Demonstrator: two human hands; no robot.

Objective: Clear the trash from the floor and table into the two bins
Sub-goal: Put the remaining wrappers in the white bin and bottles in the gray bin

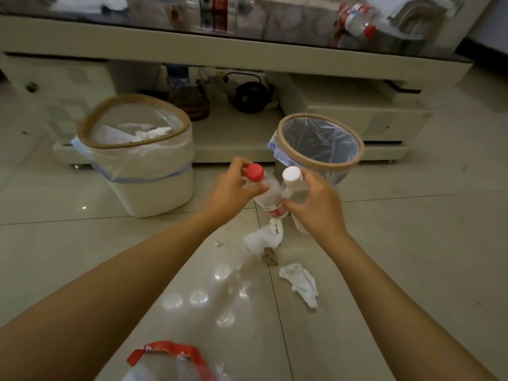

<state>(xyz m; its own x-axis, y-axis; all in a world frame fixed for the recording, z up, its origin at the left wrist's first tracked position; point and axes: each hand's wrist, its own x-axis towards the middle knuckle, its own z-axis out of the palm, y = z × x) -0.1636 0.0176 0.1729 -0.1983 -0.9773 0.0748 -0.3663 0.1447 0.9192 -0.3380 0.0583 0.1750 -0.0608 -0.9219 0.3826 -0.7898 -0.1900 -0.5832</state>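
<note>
Your left hand is gripping the red-capped bottle, your right hand the white-capped bottle, both upright above the floor; the round bin is standing just beyond, nearer your right.

Left bin: white, tan rim, clear liner edged pale blue. Right bin: tan rim, clear liner, pale blue edge. Bottle with red cap: clear, red-and-white label. Bottle with white cap: clear. Tissues on floor: white. Floor: glossy pale grey tiles, dark joints. Wrapper: clear plastic, red band. Surface: cream frame, dark reflective top.
</note>
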